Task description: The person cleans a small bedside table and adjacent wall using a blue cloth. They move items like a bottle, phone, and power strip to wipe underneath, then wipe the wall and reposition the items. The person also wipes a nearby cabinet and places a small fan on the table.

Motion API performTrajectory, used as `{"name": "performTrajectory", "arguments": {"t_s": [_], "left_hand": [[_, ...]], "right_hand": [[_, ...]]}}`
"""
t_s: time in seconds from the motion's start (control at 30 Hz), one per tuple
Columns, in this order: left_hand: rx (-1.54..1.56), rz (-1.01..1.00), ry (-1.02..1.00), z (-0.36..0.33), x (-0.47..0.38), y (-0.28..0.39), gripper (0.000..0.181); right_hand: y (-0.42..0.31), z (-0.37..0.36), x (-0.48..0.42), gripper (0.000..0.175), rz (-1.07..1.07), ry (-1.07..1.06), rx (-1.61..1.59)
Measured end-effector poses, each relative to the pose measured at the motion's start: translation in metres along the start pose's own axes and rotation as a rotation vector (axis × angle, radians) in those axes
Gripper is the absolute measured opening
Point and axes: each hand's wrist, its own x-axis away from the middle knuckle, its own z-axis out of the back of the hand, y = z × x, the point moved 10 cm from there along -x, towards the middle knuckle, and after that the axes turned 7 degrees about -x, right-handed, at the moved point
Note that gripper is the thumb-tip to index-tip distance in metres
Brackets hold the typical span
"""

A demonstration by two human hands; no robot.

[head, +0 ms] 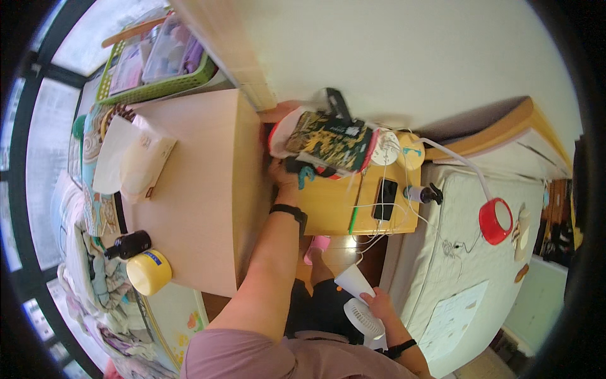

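My right hand (380, 304) grips a white fan (363, 318) by its body, low in front of my dark shorts. A white cable (360, 257) runs from near the fan towards the wooden table. My left arm reaches forward between the cabinet and that table. The left hand (282, 173) is at the near side of a red-rimmed container (280, 137), its fingers mostly hidden. In this container stand a dark green and gold printed packet or book (331, 142) and a black object (337, 104). A teal item (306, 177) hangs just right of the left hand.
The yellow wooden table (322, 208) bears a phone (385, 200), a green pencil-like stick (353, 221), a spray bottle (421, 194) and tangled cables. A red-headed lamp (495, 221) leans over the mattress (454, 293). Left is a cabinet (199, 189) with a tissue pack (142, 161) and yellow jar (149, 272).
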Motion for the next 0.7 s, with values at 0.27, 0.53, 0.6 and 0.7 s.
{"name": "performTrajectory", "arguments": {"t_s": [0.27,0.53,0.6,0.7], "left_hand": [[0.045,0.964,0.055,-0.016,0.105,-0.059,0.037],[0.338,1.327,-0.47,-0.149,0.127,-0.078,0.038],[0.42,1.423,-0.252,-0.143,0.135,-0.087,0.037],[0.292,1.189,-0.368,-0.131,0.13,-0.062,0.037]], "right_hand": [[-0.017,0.005,0.011,0.059,-0.066,-0.037,-0.001],[-0.023,0.009,0.016,0.055,-0.049,-0.068,-0.008],[-0.03,0.01,0.015,0.055,-0.015,-0.06,-0.014],[-0.04,0.013,0.01,0.053,0.019,-0.058,0.045]]}}
